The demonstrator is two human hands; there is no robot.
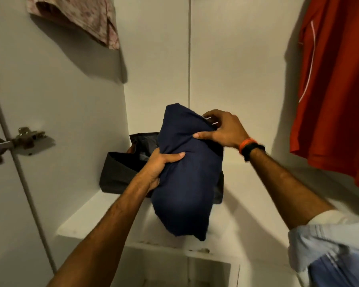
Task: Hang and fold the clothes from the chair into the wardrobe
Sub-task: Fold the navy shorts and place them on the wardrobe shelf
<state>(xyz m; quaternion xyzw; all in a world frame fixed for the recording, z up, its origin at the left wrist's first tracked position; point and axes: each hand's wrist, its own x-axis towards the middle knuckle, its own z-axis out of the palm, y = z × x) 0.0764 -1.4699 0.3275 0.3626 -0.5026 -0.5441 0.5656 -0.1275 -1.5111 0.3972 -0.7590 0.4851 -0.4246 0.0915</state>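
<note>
A folded navy blue garment (pixel 187 179) is held up over the white wardrobe shelf (pixel 104 216), its lower end hanging past the shelf's front edge. My left hand (pixel 158 168) grips its left side, thumb across the front. My right hand (pixel 222 129) pinches its upper right corner; that wrist wears an orange band and a black one. Behind the garment a dark fabric storage box (pixel 120 172) sits on the shelf, partly hidden.
A red shirt (pixel 336 96) hangs at the right inside the wardrobe. A pale floral cloth (pixel 81 17) hangs at the top left. The door hinge (pixel 19 141) is on the left panel. A light blue garment (pixel 330 251) drapes over my right arm.
</note>
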